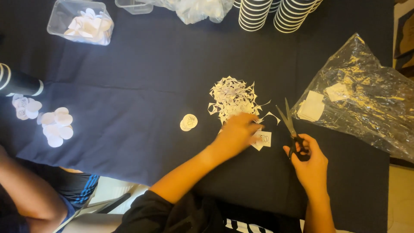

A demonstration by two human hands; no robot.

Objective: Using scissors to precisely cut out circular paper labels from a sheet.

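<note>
While the left hand [236, 133] lies palm down on a small stack of white paper squares [262, 139], fingers spread flat and pressing on them, the right hand [307, 160] is closed around the black handles of a pair of scissors [290, 125]. Blades point up and away from the body, slightly parted, tips near the right edge of the scrap pile [233, 98]. Squares sit on the dark cloth [142, 86], just left of the scissors and touching the near edge of the scraps; a printed mark shows on the top square. Scrap pile: thin white offcuts, heaped just beyond the left hand. Left of that hand, apart from it, a short stack of cut paper circles [188, 122]. Far left: more white circles [57, 127] lying loose in a cluster, and another cluster beside a dark cylinder [19, 83] with pale rim bands. Top left, a clear tub [56, 17] holding white circles. Top centre, stacks of dark cups [276, 13] with pale rims. Right, a crinkled clear plastic bag [366, 86] with white paper squares inside. Lower left corner, another person's arm [26, 194], bent, off the cloth.
</note>
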